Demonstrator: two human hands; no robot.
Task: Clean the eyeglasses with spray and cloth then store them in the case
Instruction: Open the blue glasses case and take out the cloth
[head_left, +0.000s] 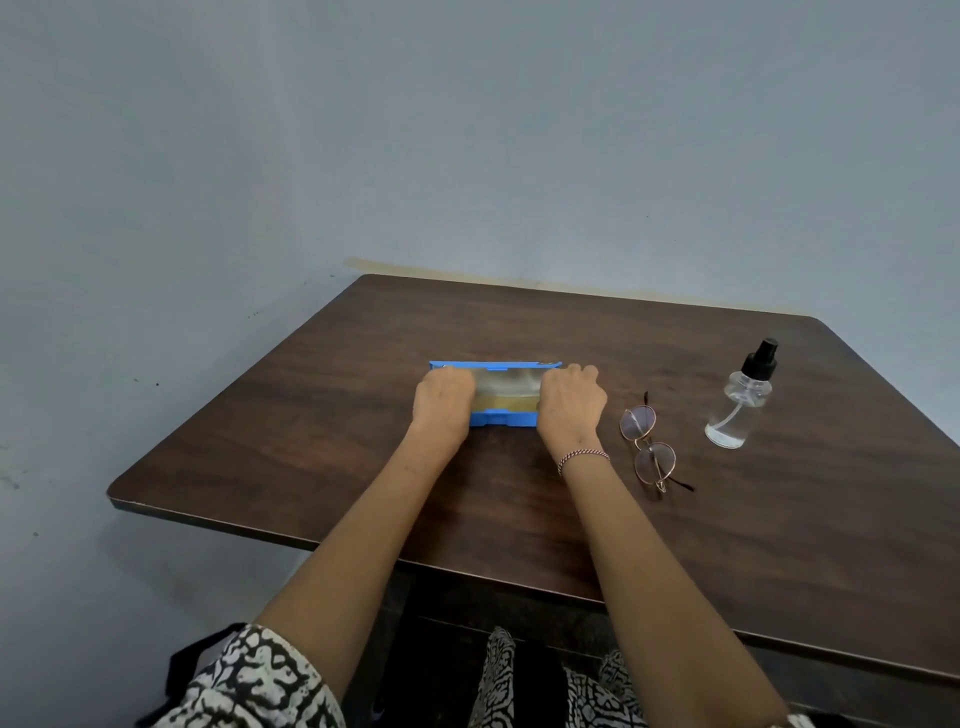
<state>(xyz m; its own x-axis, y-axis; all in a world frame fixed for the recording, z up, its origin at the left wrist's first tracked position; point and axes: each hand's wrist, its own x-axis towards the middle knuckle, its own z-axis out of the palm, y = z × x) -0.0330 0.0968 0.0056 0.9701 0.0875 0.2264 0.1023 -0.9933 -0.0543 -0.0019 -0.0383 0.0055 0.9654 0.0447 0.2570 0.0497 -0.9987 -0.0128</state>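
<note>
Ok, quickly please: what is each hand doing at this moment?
Left hand: closed on the left end of the blue case.
Right hand: closed on the right end of the case.

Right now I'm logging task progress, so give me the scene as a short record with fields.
surface: dark wooden table
case: blue case, clear lid, centre of table
left hand: left hand on the case's left end
right hand: right hand on the case's right end, bracelet on wrist
eyeglasses: eyeglasses lying on the table, right of the case, outside it
spray: spray bottle upright, far right, untouched
cloth: not clearly visible; something pale inside the case
stage: case being handled, glasses not yet stored
</note>
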